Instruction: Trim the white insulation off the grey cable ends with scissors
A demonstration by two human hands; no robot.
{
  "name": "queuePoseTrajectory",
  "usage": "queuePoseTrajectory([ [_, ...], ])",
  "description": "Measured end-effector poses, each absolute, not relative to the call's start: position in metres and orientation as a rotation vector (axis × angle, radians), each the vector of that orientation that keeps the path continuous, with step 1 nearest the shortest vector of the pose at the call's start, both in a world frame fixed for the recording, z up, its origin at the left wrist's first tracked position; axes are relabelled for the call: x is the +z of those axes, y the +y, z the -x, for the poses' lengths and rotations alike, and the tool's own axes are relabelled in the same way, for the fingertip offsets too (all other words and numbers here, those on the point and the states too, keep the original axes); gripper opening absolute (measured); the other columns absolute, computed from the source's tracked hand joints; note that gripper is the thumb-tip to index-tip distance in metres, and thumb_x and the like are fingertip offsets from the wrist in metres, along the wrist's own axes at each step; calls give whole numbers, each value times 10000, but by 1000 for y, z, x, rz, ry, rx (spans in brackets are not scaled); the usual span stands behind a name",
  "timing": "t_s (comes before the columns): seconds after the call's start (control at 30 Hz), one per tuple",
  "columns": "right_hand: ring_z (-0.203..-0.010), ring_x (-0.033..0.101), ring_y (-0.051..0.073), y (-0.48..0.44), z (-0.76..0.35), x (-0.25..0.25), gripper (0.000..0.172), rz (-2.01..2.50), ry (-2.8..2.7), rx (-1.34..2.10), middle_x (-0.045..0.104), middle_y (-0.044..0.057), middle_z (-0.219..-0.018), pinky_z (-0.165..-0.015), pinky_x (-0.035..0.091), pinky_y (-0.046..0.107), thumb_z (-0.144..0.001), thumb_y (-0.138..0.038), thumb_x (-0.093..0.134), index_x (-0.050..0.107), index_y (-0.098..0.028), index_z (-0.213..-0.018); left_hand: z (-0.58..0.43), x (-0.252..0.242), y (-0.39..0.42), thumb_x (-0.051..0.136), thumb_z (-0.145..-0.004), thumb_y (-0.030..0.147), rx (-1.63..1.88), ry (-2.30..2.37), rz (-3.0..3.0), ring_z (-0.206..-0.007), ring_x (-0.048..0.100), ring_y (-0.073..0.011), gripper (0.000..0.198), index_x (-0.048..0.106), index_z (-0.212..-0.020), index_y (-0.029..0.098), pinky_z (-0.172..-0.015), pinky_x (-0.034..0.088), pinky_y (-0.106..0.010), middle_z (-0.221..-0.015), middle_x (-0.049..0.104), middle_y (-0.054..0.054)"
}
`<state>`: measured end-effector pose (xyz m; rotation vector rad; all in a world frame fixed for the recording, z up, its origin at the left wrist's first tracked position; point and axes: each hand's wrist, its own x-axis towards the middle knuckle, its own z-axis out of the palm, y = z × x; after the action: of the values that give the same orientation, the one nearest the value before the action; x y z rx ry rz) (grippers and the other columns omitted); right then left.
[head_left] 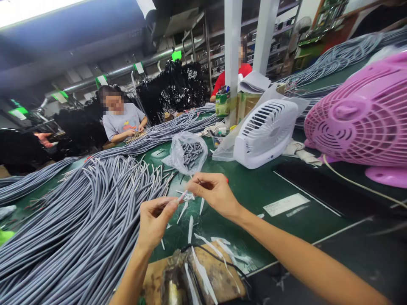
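Observation:
My left hand [158, 218] is closed in a pinch on a grey cable's end [182, 195], whose pale tip points up and right. At that tip my right hand [214, 190] has thumb and fingers pressed together; a small dark bit shows between them, too small to name. A thick bundle of grey cables [92, 212] lies to the left, its stripped ends near my left hand. Just beyond my hands sits a clear plastic bag [190, 152] of short dark grey tubes. White strips [190, 228] are scattered on the green table beneath.
A wooden block [219, 271] with a dark, stained fixture stands at the front edge. To the right are a white fan [267, 131], a large pink fan [356, 114], a black flat strip [311, 188] and a paper label [286, 204]. Two people sit across the table.

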<state>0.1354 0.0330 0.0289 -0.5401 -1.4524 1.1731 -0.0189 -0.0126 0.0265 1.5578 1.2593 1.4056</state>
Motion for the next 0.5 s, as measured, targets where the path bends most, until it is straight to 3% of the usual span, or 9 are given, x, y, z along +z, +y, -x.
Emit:
queuePoseTrajectory([
  [0.13, -503, 491, 110, 32, -134, 27, 322, 456, -1445, 1287, 554, -5, -535, -487, 398, 235, -662, -484, 678, 629, -173, -595, 15, 29, -15, 631, -726, 318, 1330, 1296, -1753, -631, 600, -192, 185, 742, -714, 171, -612, 476, -274, -607, 658, -58],
  [0.33, -566, 559, 132, 32, -135, 26, 228, 470, -1447, 1270, 611, 16, -618, -525, 443, 243, -705, -401, 660, 649, -176, -670, 20, 31, -16, 580, -782, 301, 1378, 1292, -1906, -473, 450, -108, 208, 741, -818, 174, -454, 336, -205, -520, 558, -10],
  [0.5, -516, 487, 102, 27, -133, 22, 219, 638, -1530, 937, 590, 17, -625, -470, 379, 214, -775, -352, 582, 661, -149, -745, 16, 28, -18, 595, -770, 296, 1574, 1410, -1919, -480, 482, -108, 196, 742, -815, 174, -453, 354, -205, -530, 593, -9],
])
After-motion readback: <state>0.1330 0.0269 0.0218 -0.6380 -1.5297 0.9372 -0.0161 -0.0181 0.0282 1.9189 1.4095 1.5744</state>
